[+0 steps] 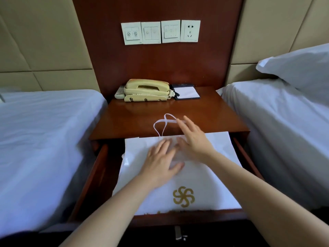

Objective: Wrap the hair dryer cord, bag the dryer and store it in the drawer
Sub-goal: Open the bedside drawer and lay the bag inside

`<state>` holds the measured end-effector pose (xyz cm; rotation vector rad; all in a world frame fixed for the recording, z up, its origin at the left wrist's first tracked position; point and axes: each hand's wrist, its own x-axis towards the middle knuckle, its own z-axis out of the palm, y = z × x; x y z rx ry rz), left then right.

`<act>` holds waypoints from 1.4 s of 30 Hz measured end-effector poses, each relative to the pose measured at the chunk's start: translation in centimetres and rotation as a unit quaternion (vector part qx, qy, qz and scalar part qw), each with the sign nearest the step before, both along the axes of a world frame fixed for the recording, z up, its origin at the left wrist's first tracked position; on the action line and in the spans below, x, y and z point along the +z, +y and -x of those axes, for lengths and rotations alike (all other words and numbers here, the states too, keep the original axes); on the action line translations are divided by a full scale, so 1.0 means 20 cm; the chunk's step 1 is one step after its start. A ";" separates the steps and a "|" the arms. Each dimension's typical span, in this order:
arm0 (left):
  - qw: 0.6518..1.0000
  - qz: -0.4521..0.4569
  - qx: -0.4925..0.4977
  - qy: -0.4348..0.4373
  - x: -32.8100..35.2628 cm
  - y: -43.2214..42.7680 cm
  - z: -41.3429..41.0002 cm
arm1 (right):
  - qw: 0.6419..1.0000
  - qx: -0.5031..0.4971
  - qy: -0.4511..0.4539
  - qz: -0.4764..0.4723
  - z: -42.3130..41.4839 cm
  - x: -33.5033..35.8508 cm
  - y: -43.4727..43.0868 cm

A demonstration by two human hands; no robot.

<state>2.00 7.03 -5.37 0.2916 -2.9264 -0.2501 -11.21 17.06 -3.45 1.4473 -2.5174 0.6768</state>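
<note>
A white bag point(210, 182) with a gold pinwheel logo lies flat in the pulled-out wooden drawer point(92, 173) of the nightstand. Its top edge leans against the nightstand's front edge, and its white ribbon handles point(162, 123) stick up over the tabletop. My left hand point(160, 161) rests flat on the bag's upper middle, fingers spread. My right hand point(192, 138) lies open just beyond it, fingertips touching the handles. The hair dryer and its cord are hidden; I cannot tell whether they are inside the bag.
On the nightstand top point(135, 118) stand a cream telephone point(146, 90) and a dark notepad holder point(186, 92) at the back. Wall switches and a socket point(190, 31) sit above. White beds flank the drawer, left point(41, 139) and right point(284, 131), with a pillow point(300, 68).
</note>
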 end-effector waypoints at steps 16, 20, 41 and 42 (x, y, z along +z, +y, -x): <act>0.992 -0.123 0.003 -0.006 -0.12 0.03 -0.07 | 0.986 0.033 -0.082 -0.144 -0.07 -0.08 0.04; 0.987 -0.148 0.056 -0.027 -0.12 -0.03 -0.02 | 0.963 -0.036 -0.169 -0.205 -0.03 -0.02 -0.05; 0.977 -0.079 0.135 -0.145 0.02 0.03 -0.01 | 0.944 -0.056 -0.218 -0.242 -0.03 -0.12 0.42; 0.975 -0.084 0.132 -0.156 0.02 0.02 -0.05 | 0.944 -0.054 -0.210 -0.250 -0.01 -0.12 0.41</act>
